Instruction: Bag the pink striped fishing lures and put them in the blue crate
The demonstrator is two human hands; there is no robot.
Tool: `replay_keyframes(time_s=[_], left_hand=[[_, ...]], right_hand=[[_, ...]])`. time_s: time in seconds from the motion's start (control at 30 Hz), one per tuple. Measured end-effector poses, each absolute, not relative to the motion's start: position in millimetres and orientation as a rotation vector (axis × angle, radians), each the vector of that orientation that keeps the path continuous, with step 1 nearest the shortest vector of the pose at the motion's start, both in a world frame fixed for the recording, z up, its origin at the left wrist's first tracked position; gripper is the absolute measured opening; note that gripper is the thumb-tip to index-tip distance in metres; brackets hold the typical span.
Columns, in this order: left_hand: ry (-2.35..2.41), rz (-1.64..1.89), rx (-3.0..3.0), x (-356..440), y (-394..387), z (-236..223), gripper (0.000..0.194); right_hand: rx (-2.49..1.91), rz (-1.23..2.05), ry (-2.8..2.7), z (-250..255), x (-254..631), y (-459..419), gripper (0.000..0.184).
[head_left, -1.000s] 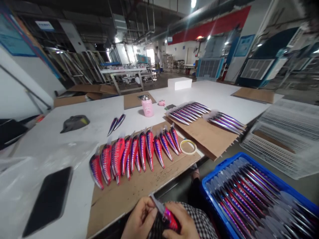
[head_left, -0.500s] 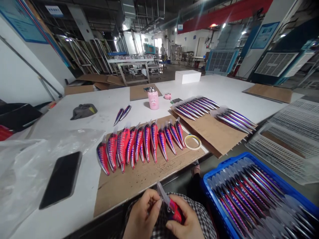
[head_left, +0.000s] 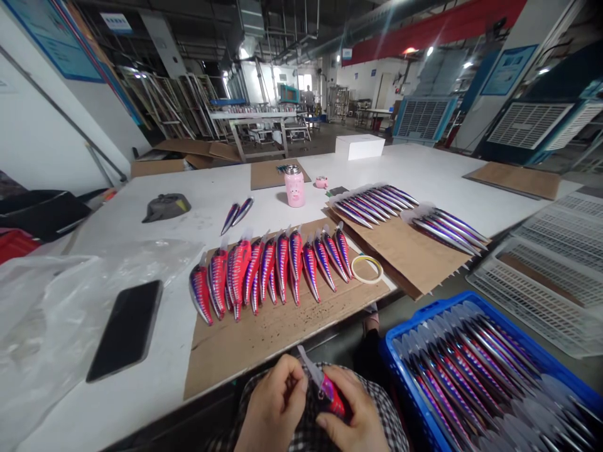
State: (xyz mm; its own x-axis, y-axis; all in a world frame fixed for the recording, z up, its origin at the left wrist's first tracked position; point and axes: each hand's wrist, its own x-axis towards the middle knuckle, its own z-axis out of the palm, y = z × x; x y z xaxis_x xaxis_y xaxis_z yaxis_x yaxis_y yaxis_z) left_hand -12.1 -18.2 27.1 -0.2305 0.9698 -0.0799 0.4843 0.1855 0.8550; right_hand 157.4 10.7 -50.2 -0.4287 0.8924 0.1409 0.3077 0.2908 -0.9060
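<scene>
At the bottom of the view, over my checked lap, both hands close round one red and purple fishing lure (head_left: 330, 394). My right hand (head_left: 352, 414) grips its body. My left hand (head_left: 273, 408) pinches at its clear front lip, which sticks up between my hands. A row of several similar lures (head_left: 268, 267) lies on a cardboard sheet (head_left: 264, 339) on the white table just beyond my hands. A blue crate (head_left: 400, 326) full of lures stands at my right.
A tape roll (head_left: 367, 269) lies at the cardboard's right end. A black phone (head_left: 126, 329) rests on clear plastic wrap (head_left: 42, 314) at left. Further back are a pink cup (head_left: 294, 186), two loose lures (head_left: 237, 214), slim purple lures (head_left: 372, 202) on cardboard, a white box (head_left: 359, 146) and white grid trays (head_left: 541, 270).
My head has tipped and shifted slightly, so the table sits a little higher and more to the right in view. Both hands stay closed on the lure, turning it a little.
</scene>
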Motion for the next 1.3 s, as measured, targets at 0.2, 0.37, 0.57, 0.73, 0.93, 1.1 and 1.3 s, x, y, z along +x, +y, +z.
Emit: replay_keyframes(time_s=[0.2, 0.37, 0.57, 0.73, 0.93, 1.1, 1.3], left_hand=[[1.736, 0.878, 1.375, -14.9, -17.3, 29.4, 0.017], [1.587, 0.956, 1.216, -17.7, -15.4, 24.4, 0.014], [1.554, 1.100, 1.038, -17.1, -15.9, 18.6, 0.015], [1.600, 1.102, 1.120, -15.6, -17.7, 18.5, 0.015], [1.801, 1.009, 1.448, -13.6, -19.1, 25.5, 0.016], [1.793, 0.917, 1.418, -13.2, -21.3, 27.8, 0.023], [1.800, 0.864, 1.379, -10.4, -20.0, 29.9, 0.021]], right_hand=[[-1.081, 1.176, -1.926, -39.7, 161.0, 13.9, 0.056], [-1.084, 1.256, -1.896, -38.5, 161.2, 16.1, 0.059], [-1.082, 1.352, -1.667, -49.9, 156.5, 8.2, 0.058], [-1.081, 1.356, -1.630, -50.6, 155.8, 6.4, 0.057], [-1.131, 1.328, -1.585, -46.0, 154.6, 3.0, 0.054], [-1.122, 1.302, -1.553, -42.7, 151.6, -1.5, 0.053], [-1.111, 1.197, -1.628, -42.8, 154.1, -2.7, 0.054]])
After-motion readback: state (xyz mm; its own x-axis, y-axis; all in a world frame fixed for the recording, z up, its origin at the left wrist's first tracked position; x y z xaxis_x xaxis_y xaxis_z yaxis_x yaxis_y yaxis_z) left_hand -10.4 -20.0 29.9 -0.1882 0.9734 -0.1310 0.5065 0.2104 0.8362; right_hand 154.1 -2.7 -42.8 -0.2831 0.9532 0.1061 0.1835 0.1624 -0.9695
